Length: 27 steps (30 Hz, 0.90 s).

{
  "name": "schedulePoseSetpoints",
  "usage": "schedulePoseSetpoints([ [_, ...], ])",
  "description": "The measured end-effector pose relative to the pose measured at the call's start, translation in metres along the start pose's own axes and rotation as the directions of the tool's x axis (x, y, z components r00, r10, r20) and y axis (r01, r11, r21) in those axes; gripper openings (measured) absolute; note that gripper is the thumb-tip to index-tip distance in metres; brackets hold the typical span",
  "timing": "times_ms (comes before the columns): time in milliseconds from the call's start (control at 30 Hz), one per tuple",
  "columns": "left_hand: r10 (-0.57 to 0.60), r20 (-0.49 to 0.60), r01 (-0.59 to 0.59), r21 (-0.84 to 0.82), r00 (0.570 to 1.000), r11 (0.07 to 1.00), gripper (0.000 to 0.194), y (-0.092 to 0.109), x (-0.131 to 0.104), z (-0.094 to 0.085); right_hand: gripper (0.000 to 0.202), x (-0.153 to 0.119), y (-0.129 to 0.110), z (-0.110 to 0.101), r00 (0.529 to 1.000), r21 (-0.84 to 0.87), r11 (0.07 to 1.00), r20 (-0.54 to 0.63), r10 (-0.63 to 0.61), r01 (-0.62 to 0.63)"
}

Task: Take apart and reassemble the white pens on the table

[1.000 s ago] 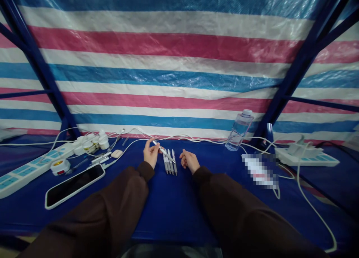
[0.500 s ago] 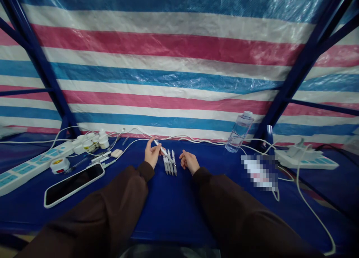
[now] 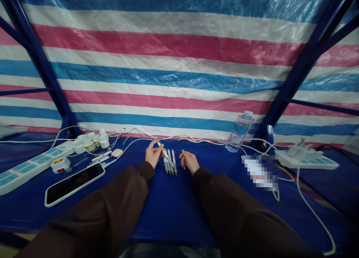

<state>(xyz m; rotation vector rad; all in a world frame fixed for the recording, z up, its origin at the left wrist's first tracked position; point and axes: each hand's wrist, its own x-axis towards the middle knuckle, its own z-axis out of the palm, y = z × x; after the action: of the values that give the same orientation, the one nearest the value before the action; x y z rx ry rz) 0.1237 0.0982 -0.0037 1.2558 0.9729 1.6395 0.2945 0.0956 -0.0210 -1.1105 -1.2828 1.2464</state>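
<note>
- The left hand (image 3: pixel 153 154) pinches the held pen (image 3: pixel 165 152) near its far end, thumb and fingers parted only by the barrel's thickness.
- The held pen slants down to the right over the row of pens (image 3: pixel 168 167); whether it touches them, I cannot tell.
- The row of pens lies side by side on the blue table (image 3: pixel 174 205), between the hands, narrow tips toward the person.
- The right hand (image 3: pixel 190 161) rests just beside the row, fingers loosely curled; nothing shows in them, though the palm is hidden.
- A light pinch seems best here — a hard squeeze could make the slim barrel roll or pivot.
- With the near end so close to the row, slow wrist turns are wise, or its tip may nudge the others askew.
- The right hand is well placed to steady the row — one fingertip along its outer edge should do.
</note>
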Motion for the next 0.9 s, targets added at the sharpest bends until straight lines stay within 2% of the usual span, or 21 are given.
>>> schedulePoseSetpoints([
  [67, -0.009, 0.007, 0.009, -0.001, 1.000, 1.000, 0.056, -0.001, 0.000, 0.000, 0.042, -0.006, -0.004, 0.002, 0.998, -0.126, 0.990, -0.008, -0.064, 0.062],
  [133, -0.022, 0.014, 0.023, -0.004, 1.000, 1.000, 0.060, -0.001, 0.000, 0.000, 0.039, -0.015, -0.010, 0.003, 0.969, -0.337, 0.913, -0.007, -0.248, 0.231],
  [167, -0.032, 0.020, 0.032, -0.001, 0.999, 0.999, 0.061, -0.001, 0.000, 0.000, 0.036, -0.020, -0.014, 0.004, 0.937, -0.464, 0.828, 0.015, -0.348, 0.315],
  [233, -0.056, 0.041, 0.056, 0.014, 0.998, 0.998, 0.062, 0.001, -0.001, 0.001, 0.031, -0.030, -0.021, 0.006, 0.884, -0.668, 0.620, 0.128, -0.450, 0.412],
  [300, -0.074, 0.069, 0.072, 0.034, 0.995, 0.997, 0.062, 0.002, -0.003, 0.002, 0.029, -0.038, -0.027, 0.007, 0.843, -0.759, 0.444, 0.248, -0.478, 0.475],
  [367, -0.076, 0.104, 0.071, 0.052, 0.992, 0.996, 0.060, 0.004, -0.005, 0.003, 0.031, -0.042, -0.030, 0.009, 0.806, -0.791, 0.307, 0.355, -0.474, 0.529],
  [467, -0.077, 0.161, 0.067, 0.071, 0.984, 0.995, 0.057, 0.006, -0.007, 0.004, 0.028, -0.042, -0.030, 0.010, 0.773, -0.802, 0.179, 0.448, -0.449, 0.569],
  [533, -0.088, 0.200, 0.075, 0.070, 0.976, 0.995, 0.057, 0.007, -0.008, 0.005, 0.021, -0.040, -0.027, 0.011, 0.780, -0.818, 0.149, 0.450, -0.435, 0.555],
  [633, -0.096, 0.224, 0.081, 0.079, 0.970, 0.994, 0.057, 0.005, -0.006, 0.006, 0.016, -0.038, -0.023, 0.011, 0.820, -0.853, 0.166, 0.397, -0.412, 0.496],
  [733, -0.016, 0.204, -0.028, 0.212, 0.979, 0.977, 0.047, 0.002, -0.006, 0.004, 0.019, -0.034, -0.018, 0.010, 0.882, -0.903, 0.214, 0.272, -0.385, 0.372],
  [800, 0.091, 0.255, -0.188, 0.385, 0.963, 0.903, 0.037, -0.001, -0.006, 0.001, 0.023, -0.030, -0.015, 0.007, 0.917, -0.932, 0.244, 0.171, -0.361, 0.269],
  [867, 0.142, 0.388, -0.352, 0.550, 0.911, 0.757, 0.031, -0.003, -0.009, -0.001, 0.027, -0.026, -0.013, 0.004, 0.938, -0.947, 0.257, 0.101, -0.331, 0.193],
  [900, 0.122, 0.460, -0.413, 0.610, 0.879, 0.676, 0.032, -0.004, -0.011, -0.002, 0.029, -0.025, -0.012, 0.003, 0.945, -0.951, 0.256, 0.086, -0.314, 0.172],
])
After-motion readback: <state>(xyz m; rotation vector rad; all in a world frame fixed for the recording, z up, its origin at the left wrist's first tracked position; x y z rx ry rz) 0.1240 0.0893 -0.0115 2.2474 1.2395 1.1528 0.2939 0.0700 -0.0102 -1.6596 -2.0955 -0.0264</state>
